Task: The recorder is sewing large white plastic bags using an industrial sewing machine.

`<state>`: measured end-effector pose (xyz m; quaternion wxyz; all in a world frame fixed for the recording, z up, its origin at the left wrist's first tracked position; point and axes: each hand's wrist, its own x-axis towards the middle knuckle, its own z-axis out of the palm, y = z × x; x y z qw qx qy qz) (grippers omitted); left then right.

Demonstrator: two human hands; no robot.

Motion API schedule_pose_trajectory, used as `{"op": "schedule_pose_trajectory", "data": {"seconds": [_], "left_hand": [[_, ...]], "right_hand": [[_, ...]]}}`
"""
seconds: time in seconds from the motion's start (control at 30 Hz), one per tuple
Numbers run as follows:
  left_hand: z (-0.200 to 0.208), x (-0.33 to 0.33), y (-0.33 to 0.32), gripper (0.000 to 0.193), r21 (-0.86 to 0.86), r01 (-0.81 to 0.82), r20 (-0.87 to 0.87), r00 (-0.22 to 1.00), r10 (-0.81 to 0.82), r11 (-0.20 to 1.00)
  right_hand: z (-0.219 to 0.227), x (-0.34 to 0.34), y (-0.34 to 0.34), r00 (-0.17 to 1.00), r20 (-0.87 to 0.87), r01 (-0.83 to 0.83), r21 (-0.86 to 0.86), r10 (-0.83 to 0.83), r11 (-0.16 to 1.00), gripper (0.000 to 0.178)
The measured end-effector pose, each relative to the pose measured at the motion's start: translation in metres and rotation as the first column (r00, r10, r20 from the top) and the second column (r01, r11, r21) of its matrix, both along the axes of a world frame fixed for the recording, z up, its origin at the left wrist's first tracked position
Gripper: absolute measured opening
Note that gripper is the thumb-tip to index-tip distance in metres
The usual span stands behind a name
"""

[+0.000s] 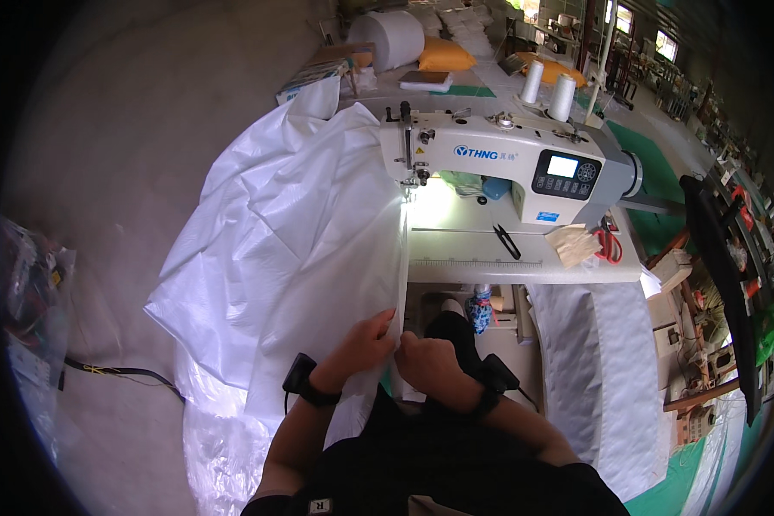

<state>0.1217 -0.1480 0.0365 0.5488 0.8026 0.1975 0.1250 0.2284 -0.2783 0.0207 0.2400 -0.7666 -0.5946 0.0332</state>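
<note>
A large sheet of shiny white fabric [267,224] spreads over the left of the sewing machine [499,155] and hangs down toward me. Its right edge runs from under the lit needle area to my hands. My left hand [365,344] lies at that edge, fingers closed on the fabric. Close beside it, my right hand [430,361] pinches the same edge, knuckles up. Both hands are in front of the machine's table edge, near my body. The fingertips are partly hidden by the hands themselves.
Black thread snips [506,242], a tan scrap [574,245] and red-handled scissors [609,246] lie on the machine bed. Two white thread cones [562,97] stand behind it. More pale fabric [598,370] hangs at the right. A black cable [125,371] crosses the floor at the left.
</note>
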Motion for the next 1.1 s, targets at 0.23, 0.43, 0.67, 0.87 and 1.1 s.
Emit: {"op": "schedule_pose_trajectory", "data": {"seconds": [0.23, 0.43, 0.67, 0.87, 1.1], "left_hand": [[-0.005, -0.007, 0.003, 0.035, 0.467, 0.189, -0.249, 0.965, -0.077, 0.864], [-0.008, -0.008, -0.043, 0.028, 0.687, -0.061, 0.039, 0.998, 0.047, 0.724], [-0.028, 0.001, -0.042, 0.011, 0.777, -0.244, 0.206, 0.970, 0.132, 0.580], [0.020, -0.008, -0.025, 0.011, 0.845, -0.133, 0.154, 0.988, 0.003, 0.518], [0.035, -0.020, 0.001, 0.009, 0.853, 0.022, -0.007, 1.000, -0.031, 0.522]], "right_hand": [[0.005, -0.003, -0.001, 0.992, 0.021, -0.122, -0.101, 0.125, 0.987, 0.021], [0.011, 0.015, -0.004, 0.972, -0.205, -0.134, -0.085, 0.115, 0.987, 0.024], [0.019, 0.070, 0.005, 0.878, -0.415, -0.265, -0.006, 0.239, 0.964, 0.018], [-0.050, 0.066, 0.117, 0.826, -0.347, -0.378, 0.244, 0.445, 0.893, 0.018], [-0.118, -0.037, 0.143, 0.728, -0.185, -0.665, 0.044, 0.660, 0.746, 0.019]]}}
